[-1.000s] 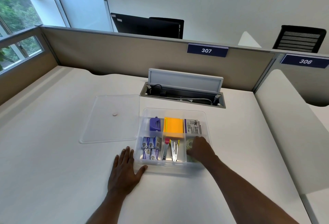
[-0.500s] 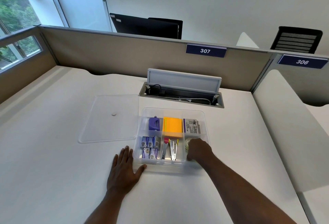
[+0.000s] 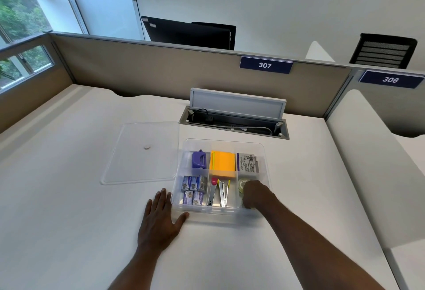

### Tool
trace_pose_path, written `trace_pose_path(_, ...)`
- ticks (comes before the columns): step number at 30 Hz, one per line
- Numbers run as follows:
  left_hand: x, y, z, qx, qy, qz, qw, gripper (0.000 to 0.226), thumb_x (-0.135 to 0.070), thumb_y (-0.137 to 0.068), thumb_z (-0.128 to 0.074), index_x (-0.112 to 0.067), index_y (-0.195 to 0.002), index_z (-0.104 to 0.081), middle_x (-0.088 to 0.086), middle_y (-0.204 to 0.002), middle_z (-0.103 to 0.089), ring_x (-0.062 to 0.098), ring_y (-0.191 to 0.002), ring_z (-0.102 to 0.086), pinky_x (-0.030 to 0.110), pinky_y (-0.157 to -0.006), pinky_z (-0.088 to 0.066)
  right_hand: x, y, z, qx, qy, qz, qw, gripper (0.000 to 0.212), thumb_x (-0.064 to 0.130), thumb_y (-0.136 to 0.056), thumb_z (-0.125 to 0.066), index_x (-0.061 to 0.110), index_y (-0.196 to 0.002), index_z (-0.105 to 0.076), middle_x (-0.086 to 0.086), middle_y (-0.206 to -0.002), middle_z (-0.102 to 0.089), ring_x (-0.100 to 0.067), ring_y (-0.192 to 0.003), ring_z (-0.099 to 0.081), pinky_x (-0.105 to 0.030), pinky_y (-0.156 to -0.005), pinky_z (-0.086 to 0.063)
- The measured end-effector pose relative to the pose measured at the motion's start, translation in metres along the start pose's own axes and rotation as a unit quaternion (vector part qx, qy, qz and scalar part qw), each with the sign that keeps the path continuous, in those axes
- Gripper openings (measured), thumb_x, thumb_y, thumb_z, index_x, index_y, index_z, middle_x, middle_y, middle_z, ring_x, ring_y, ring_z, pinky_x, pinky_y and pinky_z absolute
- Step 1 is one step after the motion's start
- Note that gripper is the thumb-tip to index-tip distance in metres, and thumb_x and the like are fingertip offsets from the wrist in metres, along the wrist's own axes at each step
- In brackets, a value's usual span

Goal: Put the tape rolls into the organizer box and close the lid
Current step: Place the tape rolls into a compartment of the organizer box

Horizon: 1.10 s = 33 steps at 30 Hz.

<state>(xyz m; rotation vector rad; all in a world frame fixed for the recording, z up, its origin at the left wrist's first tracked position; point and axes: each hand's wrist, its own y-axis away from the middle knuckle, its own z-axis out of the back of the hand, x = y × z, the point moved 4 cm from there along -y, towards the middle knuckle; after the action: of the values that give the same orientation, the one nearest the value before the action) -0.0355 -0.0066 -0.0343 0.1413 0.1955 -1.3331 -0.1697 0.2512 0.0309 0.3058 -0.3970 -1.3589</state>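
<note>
The clear organizer box [image 3: 224, 142] stands open on the white desk. In its near right compartment lies a clear tape roll [image 3: 242, 184], partly covered by my right hand [image 3: 255, 194], which reaches into that compartment with fingers curled down over the rolls; whether it grips one is hidden. My left hand [image 3: 161, 221] lies flat on the desk, fingers spread, thumb touching the box's near left corner. The clear lid [image 3: 142, 151] lies flat on the desk to the left of the box.
Other compartments hold a purple punch [image 3: 199, 159], orange sticky notes [image 3: 222, 164], a staple pack [image 3: 248, 163], small staple boxes [image 3: 193, 189] and metal staple removers [image 3: 218, 192]. An open cable hatch [image 3: 236, 114] sits behind the box. A partition bounds the desk.
My right hand has drawn slightly toward the near edge of the right compartment, uncovering more of a tape roll. The left hand and the lid have stayed put.
</note>
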Motion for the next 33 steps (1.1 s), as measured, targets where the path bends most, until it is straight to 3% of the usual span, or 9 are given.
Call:
trace_pose_path(7, 0.001, -0.001, -0.002, 0.0, 0.001, -0.003, 1.0, 0.093, -0.076, -0.082, -0.023, -0.012, -0.149, -0.018, 0.007, -0.159, -0.018, 0.018, -0.147, -0.01, 0.037, -0.12, -0.007, 0.002, 0.003, 0.003, -0.047, -0.044, -0.022, 0.998, 0.029, 0.016, -0.077, -0.059, 0.008, -0.104, -0.065, -0.009, -0.11, -0.07, -0.031, -0.104, -0.065, -0.035, -0.088, -0.052)
trace_pose_path(15, 0.001, -0.001, -0.002, -0.004, 0.007, -0.003, 1.0, 0.092, -0.074, -0.082, -0.025, -0.012, -0.149, -0.019, 0.007, -0.159, -0.019, 0.019, -0.147, -0.011, 0.038, -0.12, -0.007, -0.002, -0.002, 0.009, -0.03, -0.169, -0.063, 0.983, 0.03, 0.015, -0.08, -0.063, 0.002, -0.107, -0.063, -0.014, -0.111, -0.069, -0.028, -0.102, -0.065, -0.025, -0.077, -0.048)
trace_pose_path(21, 0.001, -0.001, -0.002, -0.005, 0.008, -0.003, 1.0, 0.092, -0.074, -0.082, -0.024, -0.011, -0.149, -0.018, 0.007, -0.159, -0.018, 0.019, -0.147, -0.011, 0.038, -0.12, -0.007, -0.005, -0.002, 0.007, -0.017, -0.158, -0.082, 0.984, 0.033, 0.011, -0.078, -0.063, 0.002, -0.11, -0.061, -0.015, -0.113, -0.068, -0.03, -0.103, -0.065, -0.029, -0.081, -0.052)
trace_pose_path(33, 0.0, 0.0, -0.001, -0.01, 0.007, -0.004, 1.0, 0.093, -0.075, -0.082, -0.024, -0.011, -0.149, -0.02, 0.007, -0.158, -0.021, 0.019, -0.147, -0.013, 0.037, -0.12, -0.007, -0.014, 0.004, 0.003, -0.078, -0.161, -0.074, 0.981, 0.029, 0.009, -0.08, -0.059, 0.0, -0.107, -0.06, -0.019, -0.111, -0.066, -0.035, -0.103, -0.065, -0.034, -0.085, -0.053)
